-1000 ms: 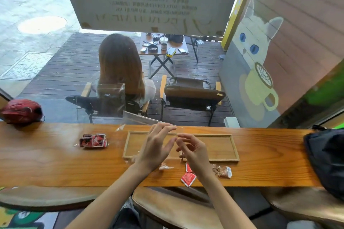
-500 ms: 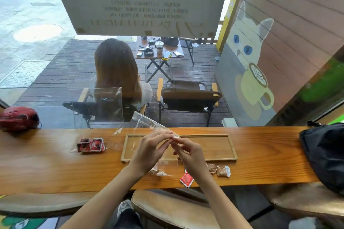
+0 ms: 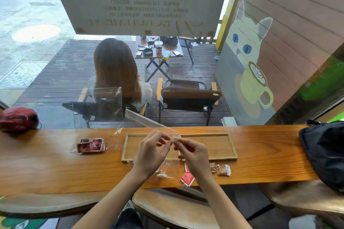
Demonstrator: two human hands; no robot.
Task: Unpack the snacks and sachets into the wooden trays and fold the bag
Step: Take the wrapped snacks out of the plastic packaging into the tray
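Observation:
A clear plastic bag hangs above the wooden tray on the counter. My left hand and my right hand pinch its top edge between thumb and fingers, close together. A few pale snacks lie in the bag's bottom. Red sachets and brown wrapped snacks lie on the counter in front of the tray. The tray holds nothing that I can see.
A second clear bag with red packets lies left of the tray. A red helmet sits far left, a black bag far right. A window stands right behind the counter. Stools are below the front edge.
My hands have lifted the clear bag up off the counter and closed in on its top edge; the snacks inside slid down to its bottom.

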